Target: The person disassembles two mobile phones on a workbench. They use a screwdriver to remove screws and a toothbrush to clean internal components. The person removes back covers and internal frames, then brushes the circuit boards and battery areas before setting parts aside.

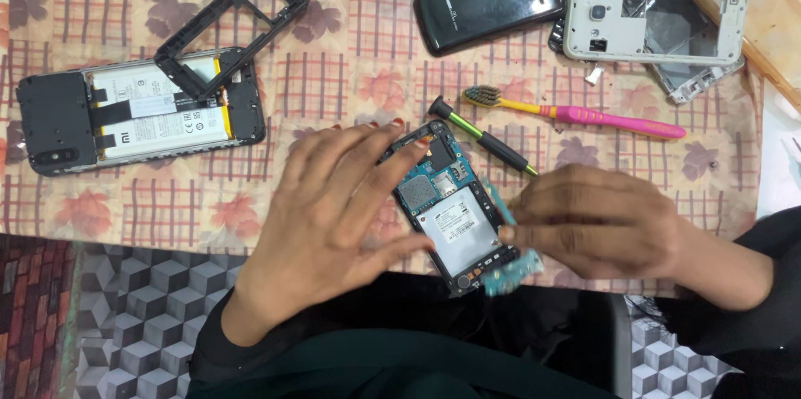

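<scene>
At centre frame the left hand [329, 207] steadies an opened phone [450, 207], fingers spread on its edge; the right hand [596, 228] pinches a small green board [511, 274] — seemingly half-lifted out. Back cover already off; screwdriver [482, 133] lies just above.

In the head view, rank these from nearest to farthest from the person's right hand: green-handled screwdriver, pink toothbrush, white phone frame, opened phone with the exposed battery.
From the right hand:
1. Green-handled screwdriver, just above it.
2. Pink toothbrush, above, beyond the screwdriver.
3. White phone frame, top right.
4. Opened phone with the exposed battery, far left.
</scene>
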